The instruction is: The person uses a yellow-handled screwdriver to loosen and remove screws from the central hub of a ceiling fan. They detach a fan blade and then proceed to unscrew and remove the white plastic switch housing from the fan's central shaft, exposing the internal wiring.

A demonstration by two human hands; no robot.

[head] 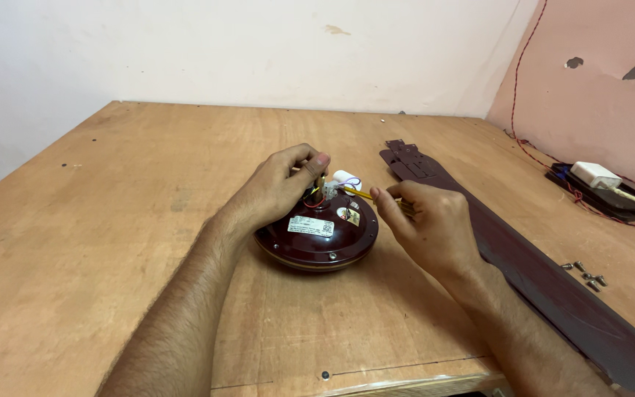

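Right, I'm looking down at the round, dark maroon ceiling-fan motor housing (317, 239) sitting flat on the bare plywood desk (112, 220), about mid-desk. My left hand (281, 187) rests over the hub, thumb and forefinger pinched together on the cluster of red, yellow and white wires (328, 190) at the centre. My right hand (424, 224) is closed around a thin yellow-handled tool (358, 194), its tip pointing in at that same wiring.

As I judge it, the work is at the wiring stage: the long maroon fan blade (523, 272) lies detached to the right, clear of the motor, and a few loose silver screws (586, 273) sit beside it, not fitted anywhere. So the blade and screws seem to be left over.

Hard to read: my left fingers cover the hub, so I can't tell which wire is gripped or what the tool tip touches. The blade's near end runs out of view. At the far right, a black tray with a white block (604, 184) and red cable stays indistinct.
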